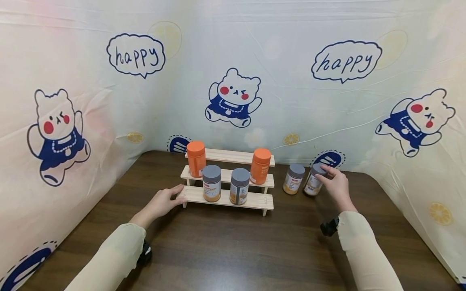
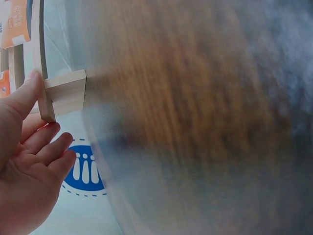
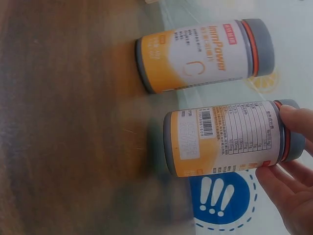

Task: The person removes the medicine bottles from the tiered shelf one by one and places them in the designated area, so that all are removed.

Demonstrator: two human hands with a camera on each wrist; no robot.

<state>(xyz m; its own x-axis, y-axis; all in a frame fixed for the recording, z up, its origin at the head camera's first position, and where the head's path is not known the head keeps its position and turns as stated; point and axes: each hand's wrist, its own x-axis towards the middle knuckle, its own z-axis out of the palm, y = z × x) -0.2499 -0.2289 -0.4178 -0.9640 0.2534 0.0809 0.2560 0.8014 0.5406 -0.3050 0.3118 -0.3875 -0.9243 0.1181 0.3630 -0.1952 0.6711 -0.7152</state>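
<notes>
My right hand (image 1: 336,188) grips a grey-lidded supplement bottle (image 1: 312,184) by its lid, thumb on one side and fingers on the other. In the right wrist view the held bottle (image 3: 225,139) shows a barcode and a printed table. Close to its left stands a matching bottle (image 1: 293,182). With thumb and fingers, my left hand (image 1: 162,204) pinches the left end of the bottom step of a three-step wooden rack (image 1: 225,198). Two grey-lidded bottles (image 1: 212,186) stand on that step. Two orange bottles (image 1: 196,159) are on the middle step, at its left and right ends.
The rack's top step (image 1: 229,156) runs along the back, near a hanging cloth (image 1: 291,101) printed with cartoon bears. Dark wood-grain table (image 1: 233,246) surface stretches in front of the rack. Cloth also borders both sides.
</notes>
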